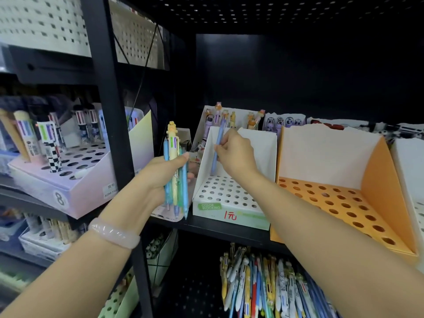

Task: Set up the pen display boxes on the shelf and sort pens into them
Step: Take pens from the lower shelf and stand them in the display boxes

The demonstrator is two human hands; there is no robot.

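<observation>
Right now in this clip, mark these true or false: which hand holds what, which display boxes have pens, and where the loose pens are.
1. The right hand pinches a single blue pen over the white display box. True.
2. The left hand is empty. False: it grips a bundle of pens, one with a yellow figure on top.
3. The orange display box is full of pens. False: every hole that shows is empty.
4. A pile of loose pens lies on the shelf below. True.
5. The white display box stands to the right of the orange one. False: it stands to its left.
</observation>
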